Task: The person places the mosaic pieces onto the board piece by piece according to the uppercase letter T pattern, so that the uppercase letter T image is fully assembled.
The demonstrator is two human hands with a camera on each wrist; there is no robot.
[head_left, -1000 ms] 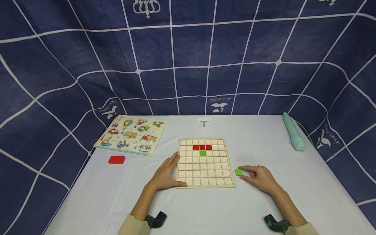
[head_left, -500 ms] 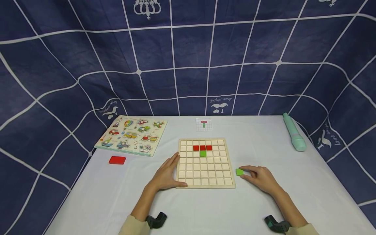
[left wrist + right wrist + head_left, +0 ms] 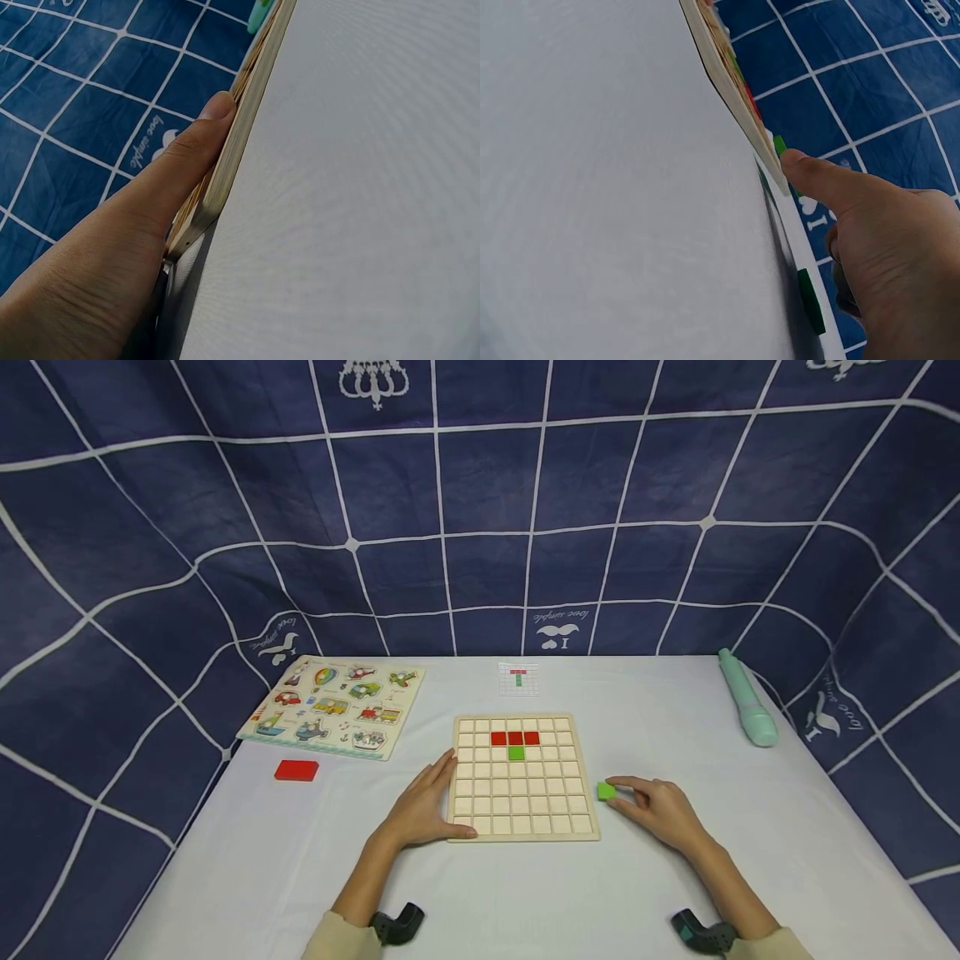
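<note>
A square wooden grid board lies on the table with three red tiles in a row and one green tile below the middle one. My left hand rests on its left front corner, straight fingers along the left side. In the left wrist view the thumb lies along the front edge. Just off the board's right edge, my right hand pinches a small green square tile between thumb and fingers. The right wrist view also shows a dark green piece on the table near that hand.
A picture puzzle board with vehicles lies back left, and a red block sits in front of it. Behind the grid board is a small pattern card. A mint-green microphone-shaped object lies at the far right.
My right hand has shifted slightly up and left with the green tile, which has turned a little between the fingers. The left hand stays in place on the board.
</note>
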